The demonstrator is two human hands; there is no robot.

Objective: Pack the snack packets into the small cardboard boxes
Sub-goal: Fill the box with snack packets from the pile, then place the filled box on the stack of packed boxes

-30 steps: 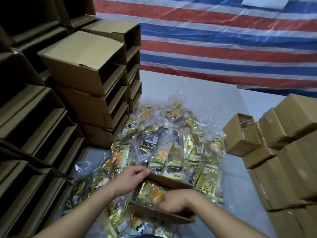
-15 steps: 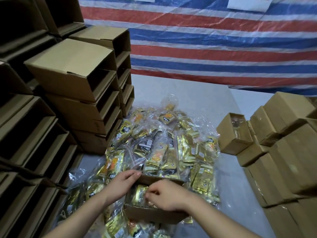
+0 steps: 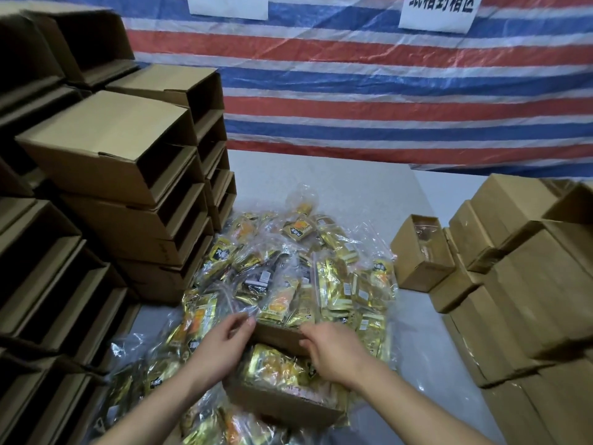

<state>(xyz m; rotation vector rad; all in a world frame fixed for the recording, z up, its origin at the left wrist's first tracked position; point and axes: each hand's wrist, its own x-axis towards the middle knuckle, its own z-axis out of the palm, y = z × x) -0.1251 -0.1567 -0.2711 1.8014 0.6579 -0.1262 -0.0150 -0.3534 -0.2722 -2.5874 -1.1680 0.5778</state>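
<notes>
While gold snack packets (image 3: 282, 367) already lie inside the small cardboard box (image 3: 282, 409) nearest the person, the left hand (image 3: 221, 338) and right hand (image 3: 330, 345) each pinch its far flap (image 3: 276, 335), apparently to fold it shut; the loose packet heap (image 3: 298, 268) lies just beyond.

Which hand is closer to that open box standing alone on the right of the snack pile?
Right. The right hand is on the far flap of the box being packed, on the side toward the lone open box; the left hand is at that flap's opposite end.
</notes>
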